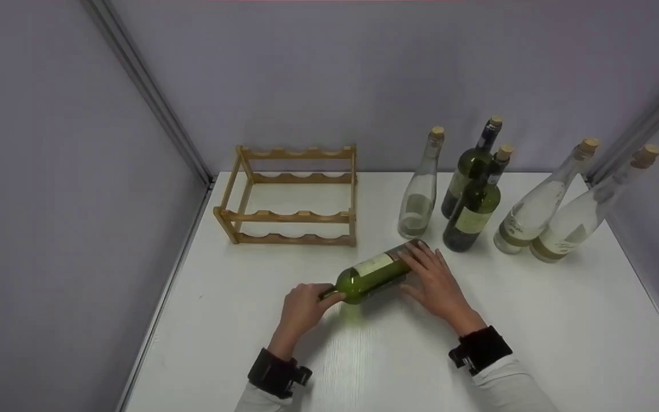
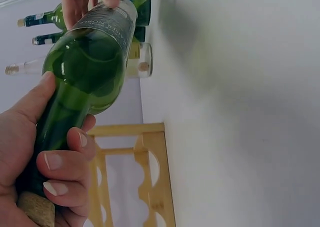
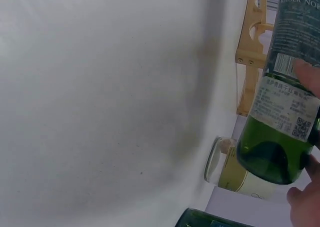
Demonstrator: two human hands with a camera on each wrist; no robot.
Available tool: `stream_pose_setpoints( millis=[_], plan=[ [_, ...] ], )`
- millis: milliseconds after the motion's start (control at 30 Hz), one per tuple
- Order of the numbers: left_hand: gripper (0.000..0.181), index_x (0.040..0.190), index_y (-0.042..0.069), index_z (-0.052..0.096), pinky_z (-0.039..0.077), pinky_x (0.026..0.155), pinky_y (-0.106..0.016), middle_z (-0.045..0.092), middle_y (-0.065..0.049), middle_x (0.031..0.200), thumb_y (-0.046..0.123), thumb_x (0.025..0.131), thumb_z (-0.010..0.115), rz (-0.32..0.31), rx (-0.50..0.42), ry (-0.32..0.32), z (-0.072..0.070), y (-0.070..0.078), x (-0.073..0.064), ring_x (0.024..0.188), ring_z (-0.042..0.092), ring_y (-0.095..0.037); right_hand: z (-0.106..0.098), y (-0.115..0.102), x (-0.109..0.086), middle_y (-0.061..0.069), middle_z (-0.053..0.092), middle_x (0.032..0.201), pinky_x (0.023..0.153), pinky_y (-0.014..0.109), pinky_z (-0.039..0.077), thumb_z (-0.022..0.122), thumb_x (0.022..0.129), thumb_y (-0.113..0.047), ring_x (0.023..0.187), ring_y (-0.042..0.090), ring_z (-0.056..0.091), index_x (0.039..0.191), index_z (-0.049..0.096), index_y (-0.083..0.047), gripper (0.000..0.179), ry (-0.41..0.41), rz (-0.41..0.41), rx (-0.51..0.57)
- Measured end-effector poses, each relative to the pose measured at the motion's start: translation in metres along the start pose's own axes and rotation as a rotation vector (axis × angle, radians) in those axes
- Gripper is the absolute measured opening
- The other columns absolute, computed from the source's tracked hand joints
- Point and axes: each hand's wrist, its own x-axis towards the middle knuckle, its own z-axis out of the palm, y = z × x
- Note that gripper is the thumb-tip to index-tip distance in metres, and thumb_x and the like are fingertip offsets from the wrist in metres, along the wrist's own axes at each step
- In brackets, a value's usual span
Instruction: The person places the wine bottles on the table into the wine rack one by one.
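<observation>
A corked green wine bottle [image 1: 366, 274] is held slantwise above the white table, its neck to the left and its base to the right. My left hand [image 1: 305, 309] grips the neck; in the left wrist view its fingers [image 2: 65, 164] curl round the glass, with the cork [image 2: 36, 209] at the palm. At the base end, my right hand [image 1: 432, 283] holds the bottle between thumb and fingers. The right wrist view shows its printed back label [image 3: 285, 107] and a fingertip [image 3: 307, 77] on it. Most of the right hand lies outside that view.
A wooden bottle rack [image 1: 295, 217] with scalloped rails stands at the back left. Behind my right hand stand a clear corked bottle [image 1: 419, 194], two green bottles [image 1: 472, 212] and, farther right, two more clear bottles [image 1: 527, 220]. Grey walls [image 1: 329, 86] enclose the table.
</observation>
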Motion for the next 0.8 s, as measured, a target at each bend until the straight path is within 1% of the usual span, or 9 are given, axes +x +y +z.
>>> stream_pose_setpoints(
  millis=[67,100,200,267,300,367,467,567,800],
  plan=[
    [0.037,0.077,0.021,0.072,0.035,0.049,-0.024,0.048,0.015,0.057,0.055,0.091,0.062,-0.020,-0.002,0.002,-0.003,-0.003,-0.003,0.052,0.041,-0.004,0.000,-0.002,-0.002,0.012,0.037,0.153,0.113,0.057,0.017,0.079,0.085,-0.027,0.143,0.035,0.026,0.146,0.048,-0.012,0.071,-0.012,0.036,0.036],
    [0.038,0.081,0.021,0.074,0.038,0.050,-0.025,0.053,0.015,0.060,0.055,0.091,0.062,-0.026,0.000,0.006,-0.004,-0.005,-0.004,0.053,0.043,-0.004,0.000,-0.003,-0.003,0.012,0.036,0.154,0.113,0.057,0.016,0.077,0.087,-0.028,0.144,0.035,0.024,0.146,0.047,-0.011,0.068,-0.017,0.053,0.050],
    [0.042,0.094,0.018,0.078,0.046,0.056,-0.027,0.068,0.010,0.073,0.056,0.091,0.061,-0.044,0.006,0.015,-0.008,-0.008,-0.009,0.060,0.054,-0.005,0.001,-0.006,-0.003,0.011,0.033,0.156,0.113,0.057,0.016,0.072,0.092,-0.028,0.144,0.035,0.023,0.147,0.045,-0.008,0.065,-0.026,0.091,0.082],
    [0.045,0.099,0.016,0.078,0.050,0.061,-0.030,0.073,0.005,0.083,0.056,0.091,0.060,-0.052,0.009,0.023,-0.010,-0.010,-0.012,0.067,0.062,-0.008,0.002,-0.008,-0.003,0.011,0.032,0.156,0.113,0.057,0.017,0.069,0.094,-0.028,0.144,0.035,0.023,0.148,0.043,-0.008,0.064,-0.032,0.104,0.098],
    [0.045,0.101,0.015,0.078,0.051,0.063,-0.031,0.074,0.003,0.088,0.056,0.091,0.060,-0.053,0.009,0.030,-0.011,-0.012,-0.014,0.071,0.065,-0.009,0.002,-0.009,-0.003,0.011,0.031,0.157,0.113,0.057,0.017,0.068,0.094,-0.028,0.144,0.035,0.022,0.149,0.042,-0.008,0.064,-0.037,0.110,0.108],
    [0.045,0.101,0.015,0.078,0.052,0.066,-0.032,0.074,0.002,0.090,0.056,0.091,0.061,-0.055,0.010,0.039,-0.014,-0.014,-0.018,0.076,0.068,-0.012,0.002,-0.010,-0.003,0.011,0.030,0.157,0.112,0.058,0.017,0.067,0.095,-0.028,0.144,0.036,0.022,0.149,0.041,-0.008,0.063,-0.040,0.115,0.123],
    [0.045,0.101,0.015,0.078,0.053,0.066,-0.034,0.074,0.001,0.091,0.055,0.091,0.062,-0.064,0.011,0.051,-0.018,-0.018,-0.023,0.078,0.069,-0.015,0.003,-0.012,-0.003,0.013,0.030,0.157,0.111,0.059,0.019,0.067,0.095,-0.027,0.144,0.036,0.022,0.149,0.041,-0.008,0.063,-0.039,0.114,0.139],
    [0.046,0.102,0.013,0.078,0.053,0.067,-0.035,0.074,-0.001,0.093,0.055,0.090,0.062,-0.091,0.011,0.054,-0.023,-0.024,-0.027,0.079,0.069,-0.016,0.004,-0.013,-0.003,0.015,0.031,0.156,0.111,0.060,0.019,0.067,0.095,-0.027,0.144,0.036,0.022,0.150,0.041,-0.008,0.063,-0.043,0.110,0.149],
    [0.055,0.107,0.009,0.077,0.055,0.073,-0.040,0.074,-0.006,0.102,0.059,0.088,0.062,-0.167,-0.008,0.064,-0.037,-0.041,-0.037,0.092,0.070,-0.023,0.008,-0.018,-0.003,0.009,0.025,0.159,0.115,0.053,0.014,0.060,0.099,-0.033,0.147,0.030,0.016,0.152,0.037,-0.012,0.062,-0.126,0.141,0.198]
  ],
)
